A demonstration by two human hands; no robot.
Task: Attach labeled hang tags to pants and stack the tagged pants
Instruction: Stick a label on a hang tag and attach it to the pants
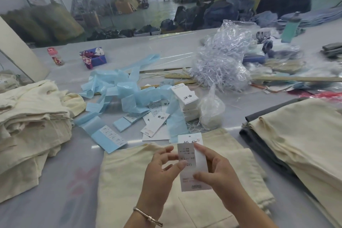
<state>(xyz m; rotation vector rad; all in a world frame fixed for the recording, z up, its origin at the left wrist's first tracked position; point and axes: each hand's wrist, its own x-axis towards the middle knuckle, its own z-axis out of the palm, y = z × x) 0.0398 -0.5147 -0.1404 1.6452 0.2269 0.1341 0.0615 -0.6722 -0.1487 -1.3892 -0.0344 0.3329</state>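
Tag in hand: I hold a white card hang tag (194, 163) upright over the work, a punched hole at its top edge and dark brush-style characters under it, partly covered.
Sticker: a small grey-white printed label sticker (186, 155) lies on the tag's left half; its lines of small print are too fine to read, but the digits "011" show at its lower edge.
Tag foot: small red print on the bottom of the tag, unreadable.
Left hand: my left hand (162, 170) is curled, fingertips pinching the sticker's left edge; a silver bangle (148, 216) sits on that wrist.
Right hand: my right hand (216, 170) grips the tag from the right, one digit pressing near the sticker's top right corner and another lower down on the tag face.
Pants under the grip: cream cotton pants (129, 181) lie flat on the pale grey table (55, 200), directly beneath both hands.
Left pile: rumpled cream pants stack (31, 122), well apart from my hands.
Right pile: neat folded cream and dark grey pants stack (296, 139).
Spare tags: a bundle of white hang tags (185, 98) with the same brush characters, beyond the pants.
Backing: pale blue sticker backing strips (129, 94) tangled around them, some with stickers on.
Beyond: crinkled clear plastic bag of strings (222, 61).
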